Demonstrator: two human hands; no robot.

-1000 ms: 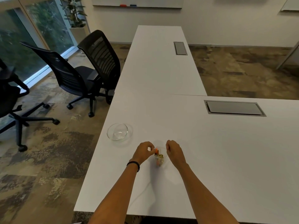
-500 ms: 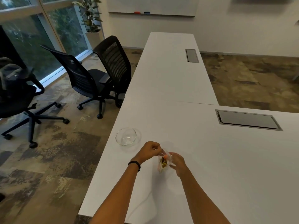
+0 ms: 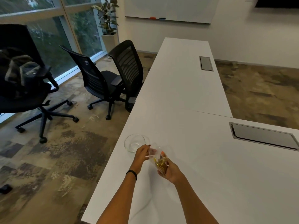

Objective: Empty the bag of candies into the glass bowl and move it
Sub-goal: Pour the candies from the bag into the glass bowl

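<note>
- The bag of candies (image 3: pixel 159 160) is cradled from beneath by the closed right hand (image 3: pixel 169 171) — mouth kept uppermost.
- Its top is pinched by the left hand (image 3: pixel 141 153), presumably for opening.
- The glass bowl (image 3: pixel 135 143) waits just beyond the left hand — empty.

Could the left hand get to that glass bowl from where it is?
Probably yes. The left hand sits just beside the glass bowl, with only bare table between. But its fingers are pinching the candy bag, so it would have to let go first.
</note>
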